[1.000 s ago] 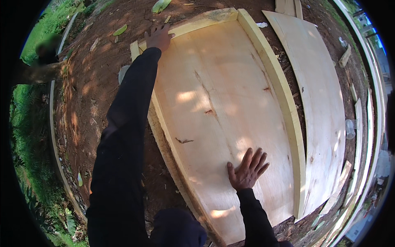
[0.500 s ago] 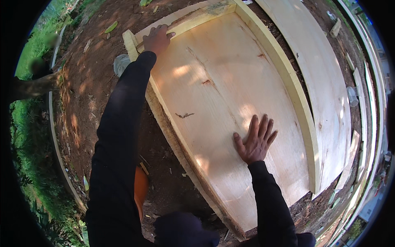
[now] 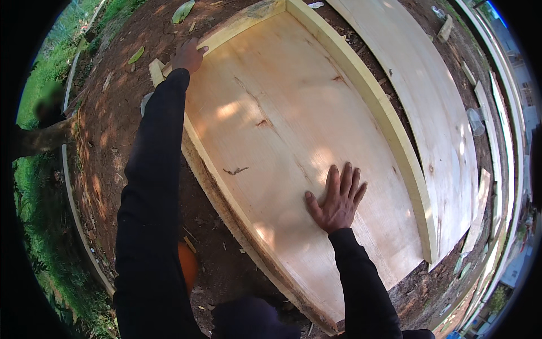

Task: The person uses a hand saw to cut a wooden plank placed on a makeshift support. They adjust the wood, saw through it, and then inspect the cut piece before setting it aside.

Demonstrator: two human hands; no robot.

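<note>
A large plywood sheet point(image 3: 271, 147) lies before me with light wooden battens on edge along its borders. At its far left end, my left hand point(image 3: 188, 55) is closed over the end batten point(image 3: 240, 31), near the corner where it meets the left batten point(image 3: 217, 186). The left batten has a rough, bark-like edge. Along the right side runs a long batten point(image 3: 367, 107), meeting the end batten at the far corner. My right hand point(image 3: 337, 200) presses flat on the plywood, fingers spread, holding nothing.
A second plywood sheet point(image 3: 418, 96) lies to the right. Beyond it are a clear plastic cup point(image 3: 475, 121) and several wood strips. Brown soil with leaves point(image 3: 136, 55) surrounds the boards. An orange rounded object point(image 3: 187, 265) shows beside my left arm.
The end batten has shifted outward under my left hand; the plywood strip that showed beyond it is no longer visible. My right hand stays flat on the sheet. The whole view has shifted slightly.
</note>
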